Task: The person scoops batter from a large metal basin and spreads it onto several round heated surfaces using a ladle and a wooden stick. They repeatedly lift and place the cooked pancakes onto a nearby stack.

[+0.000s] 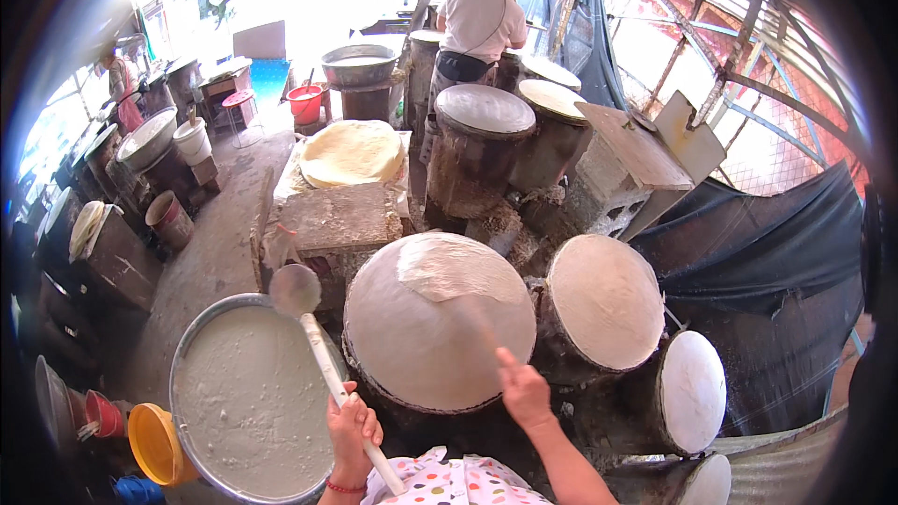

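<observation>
My left hand [353,428] grips the pale handle of a long ladle [323,354], whose round bowl is raised over the far rim of a wide metal basin [175,393]. Thick pale batter [249,393] fills that basin. In my right hand [525,389] is a thin tool [480,322], blurred, reaching over a large round griddle [407,351]; its far end cannot be made out. Wet batter [452,266] covers the griddle's far part, with a paler film nearer me. To the right stands a second round griddle [605,301] with a pale coating.
Stacked thin flatbreads [351,154] lie beyond a wooden board [340,214]. More drum stoves, such as one with a whitish top [484,109], stand ahead. A person [480,14] works there, back turned. A yellow bucket [160,443] sits left; a dark tarp [758,252] hangs right.
</observation>
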Available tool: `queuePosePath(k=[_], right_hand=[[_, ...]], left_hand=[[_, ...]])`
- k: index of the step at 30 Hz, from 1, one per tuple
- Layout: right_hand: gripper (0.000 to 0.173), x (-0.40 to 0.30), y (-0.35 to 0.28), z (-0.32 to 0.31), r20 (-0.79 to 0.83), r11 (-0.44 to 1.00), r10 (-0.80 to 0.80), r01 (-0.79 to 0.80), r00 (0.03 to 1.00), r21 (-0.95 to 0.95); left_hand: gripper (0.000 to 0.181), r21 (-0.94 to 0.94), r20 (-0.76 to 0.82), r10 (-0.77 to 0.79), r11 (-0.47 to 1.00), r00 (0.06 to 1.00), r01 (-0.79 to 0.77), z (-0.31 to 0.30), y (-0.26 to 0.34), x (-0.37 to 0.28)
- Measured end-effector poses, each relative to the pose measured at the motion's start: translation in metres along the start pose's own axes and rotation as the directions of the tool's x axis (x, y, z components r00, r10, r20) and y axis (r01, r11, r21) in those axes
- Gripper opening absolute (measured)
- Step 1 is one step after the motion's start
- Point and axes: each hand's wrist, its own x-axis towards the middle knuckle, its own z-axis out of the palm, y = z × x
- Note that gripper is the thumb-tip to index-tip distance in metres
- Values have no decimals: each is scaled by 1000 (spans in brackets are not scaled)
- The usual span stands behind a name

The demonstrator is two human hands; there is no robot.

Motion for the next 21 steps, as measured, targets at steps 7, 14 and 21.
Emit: queuePosePath(k=[7,14,21], right_hand=[[35,54,-8,-2,265,807,236,-340,935,483],[36,19,-9,-3,198,970,-242,239,950,39],[34,92,61,15,-32,920,-20,31,999,392]], left_hand=[[3,-147,-83,35,988,996,-47,-8,14,2],[8,-83,-187,70,993,980,-87,-13,2,-9],[16,-67,-166,93,992,982,-105,-22,-13,-15]])
